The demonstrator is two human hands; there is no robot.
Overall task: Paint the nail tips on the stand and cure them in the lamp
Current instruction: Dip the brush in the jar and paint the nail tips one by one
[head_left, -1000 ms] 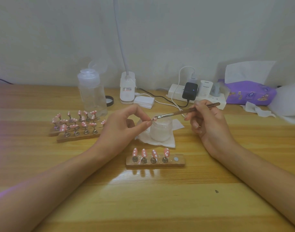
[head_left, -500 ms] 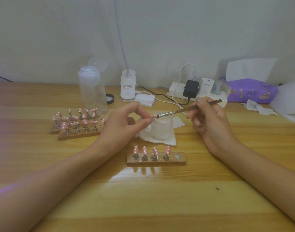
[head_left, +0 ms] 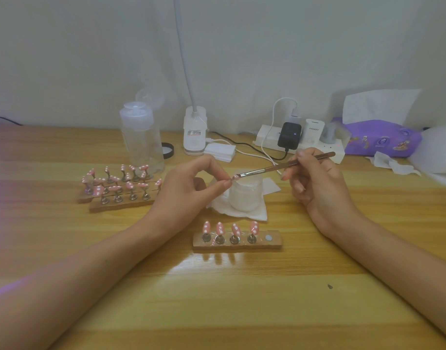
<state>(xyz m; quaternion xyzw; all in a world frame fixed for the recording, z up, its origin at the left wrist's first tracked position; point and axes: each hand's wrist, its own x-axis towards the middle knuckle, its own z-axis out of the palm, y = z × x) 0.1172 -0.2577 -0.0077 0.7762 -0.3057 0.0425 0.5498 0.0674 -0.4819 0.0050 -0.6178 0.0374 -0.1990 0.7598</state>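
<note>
At the frame's centre the left hand (head_left: 184, 190) pinches 1 pink nail tip (head_left: 234, 177) between thumb and forefinger, just above the white jar (head_left: 244, 199). The right hand (head_left: 316, 184) grips a thin brush (head_left: 280, 168) in curled fingers, its bristles touching that tip. In the lower middle a wooden stand (head_left: 275, 245) carries 4 dotted tips (head_left: 220, 228) and 1 bare slot at its right end. The lamp base (head_left: 194, 133) stands upper middle, well apart
</note>
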